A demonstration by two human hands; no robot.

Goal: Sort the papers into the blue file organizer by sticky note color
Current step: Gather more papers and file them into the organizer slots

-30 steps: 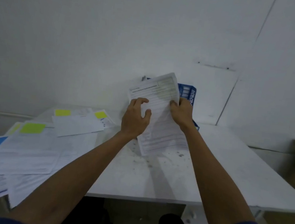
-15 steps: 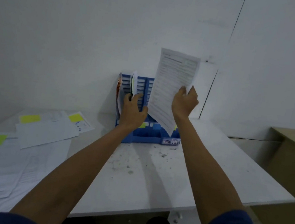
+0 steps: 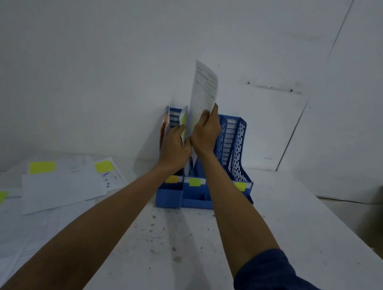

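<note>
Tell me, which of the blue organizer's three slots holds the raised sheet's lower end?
The middle slot: the sheet, gripped by the right hand, has its lower end inside it, directly above the middle label on the front.

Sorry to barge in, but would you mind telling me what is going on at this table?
A person is filing papers. Their right hand grips a printed sheet upright, its lower edge inside the blue file organizer, seemingly in the middle slot. The left hand holds the filed papers there aside. Loose papers with yellow and green sticky notes lie on the left side of the table.
</note>
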